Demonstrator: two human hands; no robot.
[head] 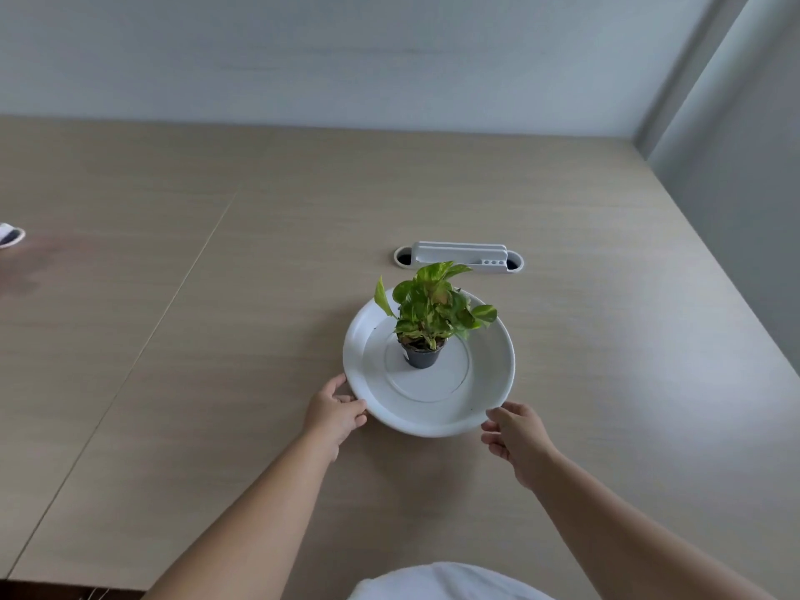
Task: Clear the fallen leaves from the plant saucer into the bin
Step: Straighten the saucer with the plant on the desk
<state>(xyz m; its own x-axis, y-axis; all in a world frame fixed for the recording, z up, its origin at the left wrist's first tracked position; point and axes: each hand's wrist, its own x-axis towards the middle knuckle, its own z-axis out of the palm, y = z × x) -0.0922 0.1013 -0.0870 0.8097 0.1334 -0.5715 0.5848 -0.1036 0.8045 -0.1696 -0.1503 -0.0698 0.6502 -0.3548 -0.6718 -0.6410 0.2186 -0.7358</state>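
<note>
**Both hands on the saucer rim, plant still aboard**

Your left hand [335,411] touches the lower-left edge of the white saucer [489,383], fingers curled on the rim; your right hand [515,435] sits at the lower-right edge, fingers loosely bent and touching or just beside it, so I cannot tell whether either truly grips. The saucer lies centre frame on the table [216,339], with the potted plant [426,322] upright toward its far side. No fallen leaves show clearly on the white surface, only tiny specks, and no bin is in view. If you tilt the saucer now, the top-heavy pot would likely slide or topple and spill soil
</note>
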